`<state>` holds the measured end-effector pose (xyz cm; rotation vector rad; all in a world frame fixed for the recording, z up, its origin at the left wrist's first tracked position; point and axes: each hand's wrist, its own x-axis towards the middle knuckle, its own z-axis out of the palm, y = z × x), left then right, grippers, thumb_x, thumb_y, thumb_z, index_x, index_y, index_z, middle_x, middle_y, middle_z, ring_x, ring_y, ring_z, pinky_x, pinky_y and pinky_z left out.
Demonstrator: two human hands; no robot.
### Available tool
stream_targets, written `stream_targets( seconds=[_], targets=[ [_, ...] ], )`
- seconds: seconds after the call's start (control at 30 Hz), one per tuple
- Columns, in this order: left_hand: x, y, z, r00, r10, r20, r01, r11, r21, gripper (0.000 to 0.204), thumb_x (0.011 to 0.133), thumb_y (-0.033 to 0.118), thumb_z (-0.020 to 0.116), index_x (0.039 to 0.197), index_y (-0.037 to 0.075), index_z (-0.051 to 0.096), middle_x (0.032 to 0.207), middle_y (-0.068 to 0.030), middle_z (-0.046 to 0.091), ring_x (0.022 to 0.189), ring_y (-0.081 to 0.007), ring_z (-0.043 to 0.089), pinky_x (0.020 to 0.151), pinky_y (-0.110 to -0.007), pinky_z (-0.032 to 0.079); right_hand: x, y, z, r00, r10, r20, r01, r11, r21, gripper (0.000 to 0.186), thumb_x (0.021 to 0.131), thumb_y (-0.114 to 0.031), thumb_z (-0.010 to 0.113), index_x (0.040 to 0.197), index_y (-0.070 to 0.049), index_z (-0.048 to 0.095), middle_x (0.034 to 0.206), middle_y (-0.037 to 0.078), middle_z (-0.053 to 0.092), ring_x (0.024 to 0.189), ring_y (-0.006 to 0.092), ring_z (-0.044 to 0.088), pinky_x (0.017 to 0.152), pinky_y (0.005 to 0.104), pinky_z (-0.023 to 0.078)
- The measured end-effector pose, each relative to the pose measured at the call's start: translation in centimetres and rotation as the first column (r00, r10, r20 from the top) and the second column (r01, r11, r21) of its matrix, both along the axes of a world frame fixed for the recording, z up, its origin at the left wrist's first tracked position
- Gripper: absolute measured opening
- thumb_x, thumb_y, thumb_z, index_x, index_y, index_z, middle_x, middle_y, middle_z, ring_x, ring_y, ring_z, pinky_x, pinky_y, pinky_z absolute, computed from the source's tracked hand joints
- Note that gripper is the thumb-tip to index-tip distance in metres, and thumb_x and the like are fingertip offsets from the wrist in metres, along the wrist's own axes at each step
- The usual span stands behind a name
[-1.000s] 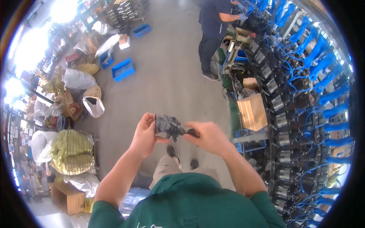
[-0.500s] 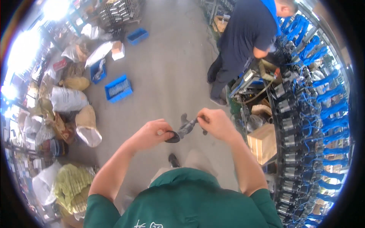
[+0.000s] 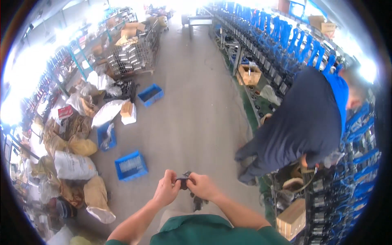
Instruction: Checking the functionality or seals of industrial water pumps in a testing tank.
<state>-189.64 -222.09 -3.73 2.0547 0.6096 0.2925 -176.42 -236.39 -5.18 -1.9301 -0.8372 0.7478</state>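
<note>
A dark grey work glove (image 3: 197, 203) hangs in front of my body, its cuff stretched between both hands and its soiled finger part dangling below my right hand. My left hand (image 3: 165, 190) pinches one side of the dark cuff with thumb and fingers. On the other side, my right hand (image 3: 203, 188) grips the glove close to my left fingertips. The folds of the glove are partly hidden by my fingers.
At right, a co-worker in dark clothes (image 3: 300, 118) bends over a long rack hung with blue straps (image 3: 286, 32). Blue bins (image 3: 131, 166) and sacks (image 3: 74, 165) stand on the left. A wire cage (image 3: 130, 57) is farther off; a carton (image 3: 291, 220) sits near right.
My view has tilted up along the aisle. Both hands have drawn closer together, and the glove's finger part now hangs down. The co-worker bends lower.
</note>
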Motion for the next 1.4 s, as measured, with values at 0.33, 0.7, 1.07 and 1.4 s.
stream_targets(
  seconds=[0.33, 0.7, 1.07, 1.4],
  targets=[
    [25.7, 23.6, -5.3, 0.872, -0.27, -0.407, 0.457, 0.747, 0.483, 0.014, 0.094, 0.017, 0.063, 0.107, 0.015, 0.068, 0.091, -0.0121, 0.071, 0.083, -0.0359, 0.072, 0.066, -0.051, 0.057, 25.0, 21.8, -5.1, 0.914, 0.027, 0.405, -0.004, 0.998, -0.058, 0.024, 0.095, -0.03, 0.065, 0.087, -0.007, 0.063, 0.081, 0.018, 0.072, 0.075, 0.0426, 0.07, 0.066, 0.0537, 0.055],
    [58.9, 44.2, -2.2, 0.896, -0.357, -0.264, 0.413, 0.889, 0.198, 0.025, 0.1, 0.024, 0.06, 0.117, 0.005, 0.058, 0.09, -0.0215, 0.073, 0.083, -0.0451, 0.069, 0.071, -0.057, 0.053, 55.1, 44.1, -2.7, 0.983, -0.158, 0.089, 0.171, 0.97, -0.171, 0.04, 0.1, -0.041, 0.059, 0.092, -0.003, 0.07, 0.085, 0.023, 0.074, 0.084, 0.0457, 0.071, 0.077, 0.0553, 0.058],
    [89.9, 69.6, -6.6, 0.791, -0.148, -0.594, 0.379, 0.881, 0.285, 0.015, 0.099, 0.016, 0.057, 0.095, 0.003, 0.064, 0.084, -0.0165, 0.072, 0.078, -0.0359, 0.073, 0.067, -0.05, 0.055, 86.3, 67.5, -7.1, 0.909, 0.047, 0.414, -0.025, 0.998, -0.059, 0.026, 0.103, -0.029, 0.057, 0.093, -0.006, 0.062, 0.077, 0.02, 0.072, 0.07, 0.0443, 0.07, 0.063, 0.0567, 0.055],
    [118.8, 95.4, -10.7, 0.854, 0.519, -0.042, -0.202, 0.257, -0.945, 0.021, 0.105, 0.003, 0.047, 0.099, 0.005, 0.067, 0.088, -0.0065, 0.068, 0.065, -0.0108, 0.054, 0.051, -0.026, 0.04, 112.0, 92.5, -10.3, 0.853, 0.346, 0.391, -0.326, 0.938, -0.117, 0.029, 0.107, -0.029, 0.053, 0.094, -0.005, 0.062, 0.078, 0.02, 0.071, 0.077, 0.043, 0.07, 0.069, 0.0556, 0.055]
  ],
)
